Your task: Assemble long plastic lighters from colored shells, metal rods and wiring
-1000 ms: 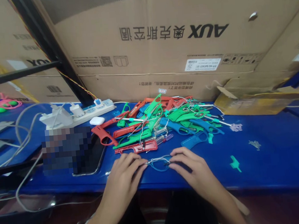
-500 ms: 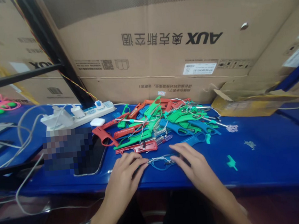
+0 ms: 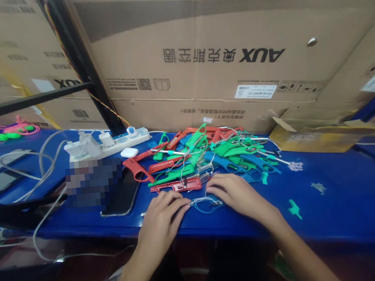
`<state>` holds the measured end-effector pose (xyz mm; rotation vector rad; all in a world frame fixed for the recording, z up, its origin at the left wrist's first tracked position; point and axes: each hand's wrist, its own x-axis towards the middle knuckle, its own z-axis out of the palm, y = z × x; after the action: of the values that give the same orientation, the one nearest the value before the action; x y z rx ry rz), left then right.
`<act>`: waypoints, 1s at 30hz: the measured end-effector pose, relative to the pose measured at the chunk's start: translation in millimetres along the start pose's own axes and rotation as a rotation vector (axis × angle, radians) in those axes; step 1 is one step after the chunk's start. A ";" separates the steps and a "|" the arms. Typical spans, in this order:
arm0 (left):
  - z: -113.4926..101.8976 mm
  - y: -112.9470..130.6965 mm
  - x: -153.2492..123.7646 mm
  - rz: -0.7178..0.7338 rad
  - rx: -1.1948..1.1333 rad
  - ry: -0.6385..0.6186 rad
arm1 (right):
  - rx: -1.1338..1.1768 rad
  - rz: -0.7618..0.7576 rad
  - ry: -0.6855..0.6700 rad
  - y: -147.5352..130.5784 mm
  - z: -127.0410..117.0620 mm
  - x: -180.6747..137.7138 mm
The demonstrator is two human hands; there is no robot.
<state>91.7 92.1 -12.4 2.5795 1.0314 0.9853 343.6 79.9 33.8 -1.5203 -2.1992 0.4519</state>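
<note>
A small blue plastic part with white wire [image 3: 206, 204] lies on the blue table [image 3: 337, 206] between my hands. My left hand [image 3: 163, 215] rests flat beside it, fingers stretched out and the fingertips touching its left end. My right hand [image 3: 236, 193] lies palm down over its right end, its fingers reaching toward a red plastic piece [image 3: 178, 186] at the front of a pile of red, green and blue plastic parts [image 3: 208, 154]. Nothing is gripped in either hand.
A phone [image 3: 120, 194] lies left of my hands. Behind it are a white power strip with chargers [image 3: 105, 143], a white earbud case [image 3: 129, 152] and cables. Large cardboard boxes [image 3: 219, 59] wall off the back. Small teal scraps [image 3: 293, 209] lie to the right.
My right hand has moved up and left from the blue part's right end toward the pile. The left hand stays at the part's left end. The view has shifted slightly.
</note>
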 end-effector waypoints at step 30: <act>1.1 0.2 -0.6 0.000 0.057 0.015 | 0.049 -0.040 0.109 -0.9 32.4 24.4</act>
<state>92.2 91.6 -13.5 2.6213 1.0794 0.9911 318.6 101.6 10.4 -1.4390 -2.1156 0.3973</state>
